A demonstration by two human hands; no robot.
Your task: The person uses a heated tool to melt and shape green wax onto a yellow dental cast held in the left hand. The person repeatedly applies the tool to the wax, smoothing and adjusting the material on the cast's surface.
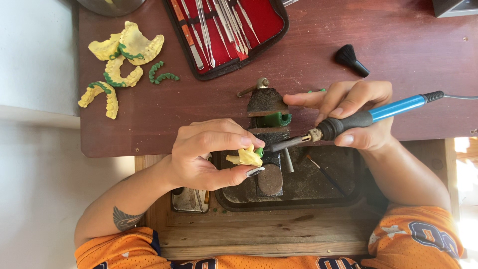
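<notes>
though pinched, yellow cast (245, 157) between fingers (234, 141)

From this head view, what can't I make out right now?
- Most of the yellow cast: hidden by the left hand.
- Whether the heated tool in the right hand touches the green wax: too small to tell.
- Metal bowl and instrument case: cut off by the top edge.

A small yellow dental cast (244, 157), a dab of green wax (259, 151) at its edge, sits pinched between thumb and fingers of the left hand (209, 154) — tilted over a dark tray. The right hand (356, 114) grips a blue-handled wax heating tool (358, 119), its metal tip just beside the green wax.
</notes>
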